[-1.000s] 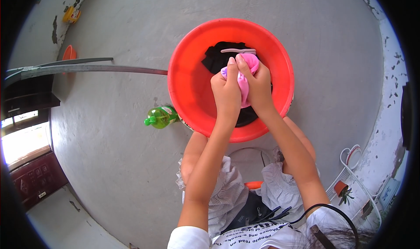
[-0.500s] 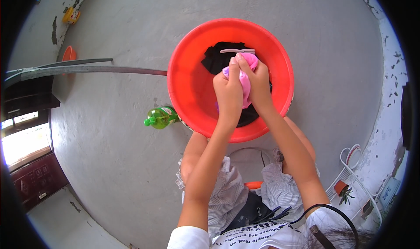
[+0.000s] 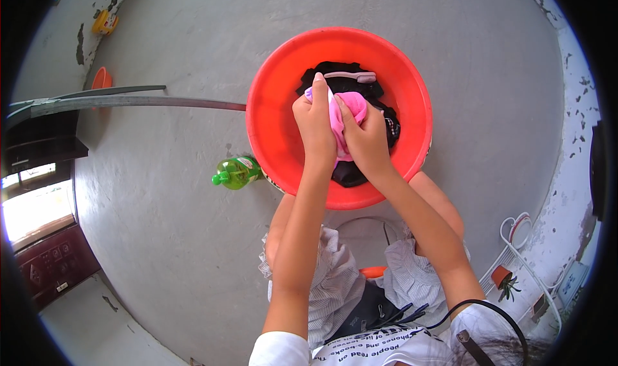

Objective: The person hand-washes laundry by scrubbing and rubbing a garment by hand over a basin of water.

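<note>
Above a round red plastic basin (image 3: pixel 419 109), both my hands grip a bunched pink cloth (image 3: pixel 352 101) with some lilac on it. My left hand (image 3: pixel 315 128) is closed around its left side, the thumb pointing up and away. Wrapped on its right side is my right hand (image 3: pixel 368 141), with the thumb pressed against the fabric. Dark clothes (image 3: pixel 348 175) lie in the basin under and around my hands. On top of them, just beyond my hands, rests a pale pink brush (image 3: pixel 364 78) with a long handle.
A green bottle (image 3: pixel 237 173) stands left of the basin. A grey metal bar (image 3: pixel 161 102) reaches to the basin from the left. Farther off are a small orange bowl (image 3: pixel 102 78) and a yellow container (image 3: pixel 105 22). A white rack (image 3: pixel 515 250) with a potted plant (image 3: pixel 502 277) is at right.
Both hands, with the pink cloth, have shifted a little left and moved slightly apart. More of the brush and of the dark clothes on the right now shows.
</note>
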`<state>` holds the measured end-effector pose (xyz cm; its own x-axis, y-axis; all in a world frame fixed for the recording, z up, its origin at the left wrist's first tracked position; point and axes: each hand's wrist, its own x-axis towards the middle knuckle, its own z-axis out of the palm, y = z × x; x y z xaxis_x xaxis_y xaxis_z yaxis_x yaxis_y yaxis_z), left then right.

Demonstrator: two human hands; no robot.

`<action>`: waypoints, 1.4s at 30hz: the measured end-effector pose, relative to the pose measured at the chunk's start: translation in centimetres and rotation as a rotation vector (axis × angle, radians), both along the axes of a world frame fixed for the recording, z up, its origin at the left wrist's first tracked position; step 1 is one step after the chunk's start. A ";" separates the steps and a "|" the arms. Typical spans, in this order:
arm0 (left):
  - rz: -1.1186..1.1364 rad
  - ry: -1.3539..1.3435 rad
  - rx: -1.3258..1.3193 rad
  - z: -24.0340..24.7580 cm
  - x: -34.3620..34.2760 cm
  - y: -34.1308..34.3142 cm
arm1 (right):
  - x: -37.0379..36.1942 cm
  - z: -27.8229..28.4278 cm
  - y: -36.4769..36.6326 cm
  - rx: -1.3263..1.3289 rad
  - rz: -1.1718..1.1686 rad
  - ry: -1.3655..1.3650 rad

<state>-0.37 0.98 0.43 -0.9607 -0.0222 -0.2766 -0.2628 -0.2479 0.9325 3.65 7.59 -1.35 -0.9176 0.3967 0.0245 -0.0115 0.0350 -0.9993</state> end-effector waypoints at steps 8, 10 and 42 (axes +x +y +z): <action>-0.083 0.018 -0.018 -0.5 1.7 2.1 | -1.1 -0.4 2.2 -0.214 -0.072 -0.015; -0.139 -0.041 -0.025 -0.5 2.2 2.0 | -1.4 -0.4 2.4 -0.254 -0.093 0.019; -0.018 0.037 0.042 -0.7 0.5 0.9 | -0.6 0.4 0.9 -0.080 -0.057 0.003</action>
